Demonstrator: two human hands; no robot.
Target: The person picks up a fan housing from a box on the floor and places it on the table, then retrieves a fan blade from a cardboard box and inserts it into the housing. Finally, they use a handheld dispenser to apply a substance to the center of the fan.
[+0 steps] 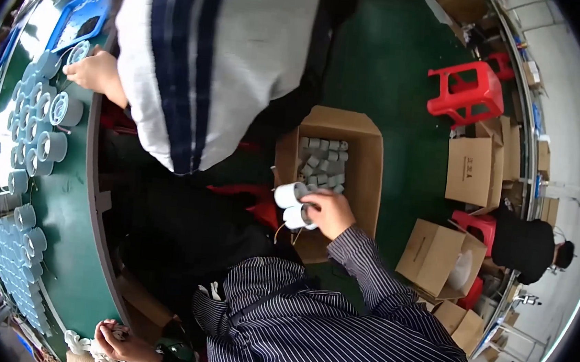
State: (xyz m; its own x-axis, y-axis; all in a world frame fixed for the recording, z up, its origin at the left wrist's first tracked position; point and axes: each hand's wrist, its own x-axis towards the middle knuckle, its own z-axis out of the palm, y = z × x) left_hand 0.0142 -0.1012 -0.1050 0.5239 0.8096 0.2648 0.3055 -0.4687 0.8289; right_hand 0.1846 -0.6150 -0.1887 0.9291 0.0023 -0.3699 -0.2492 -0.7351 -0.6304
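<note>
My right hand is closed around two short white cylindrical housings with thin wires dangling below them. It is held over the near part of an open cardboard box on the floor, in which many similar white cylinders lie. At the lower left, my left hand is at the green table's near corner, its fingers curled around something small that I cannot make out. White tangled pieces lie beside that hand.
Rows of pale cylinders stand on the green table. A co-worker's hand touches a cylinder near a blue tray; their striped torso fills the upper middle. Red stool and cartons stand right.
</note>
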